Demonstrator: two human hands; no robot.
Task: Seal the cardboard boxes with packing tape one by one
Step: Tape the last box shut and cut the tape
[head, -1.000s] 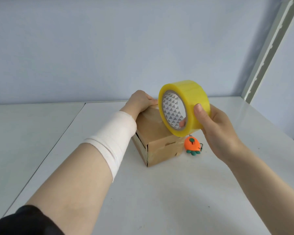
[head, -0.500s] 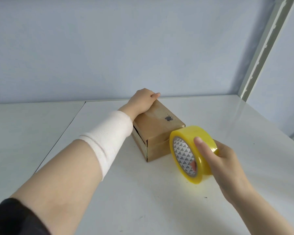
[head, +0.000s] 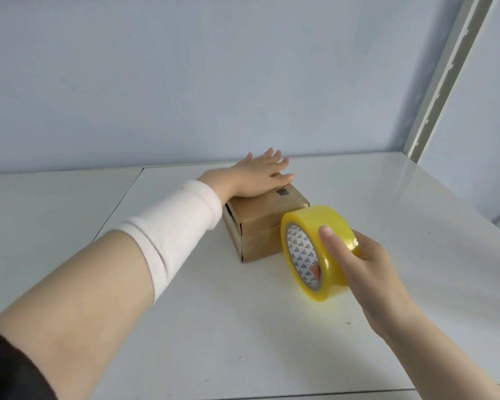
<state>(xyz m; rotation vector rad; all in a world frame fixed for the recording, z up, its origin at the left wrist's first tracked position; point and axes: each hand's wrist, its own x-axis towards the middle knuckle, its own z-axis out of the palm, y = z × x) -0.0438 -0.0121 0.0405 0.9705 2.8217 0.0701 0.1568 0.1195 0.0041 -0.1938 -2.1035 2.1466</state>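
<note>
A small brown cardboard box (head: 264,226) sits on the white table (head: 214,327), with a dark logo on its top. My left hand (head: 257,176) lies flat on the box's far top, fingers spread and lifted slightly. My right hand (head: 367,264) grips a yellow roll of packing tape (head: 315,249) held upright, low beside the box's near right face. A finger shows through the roll's core. A strip of clear tape seems to run over the box's top.
A pale blue wall stands behind the table. A white metal shelf post (head: 445,79) rises at the back right corner. A seam (head: 119,203) divides the table from another surface on the left.
My right hand brought the tape roll down from above the box to table level at its near right side. My left hand flattened and spread on the box top. The orange toy is hidden now.
</note>
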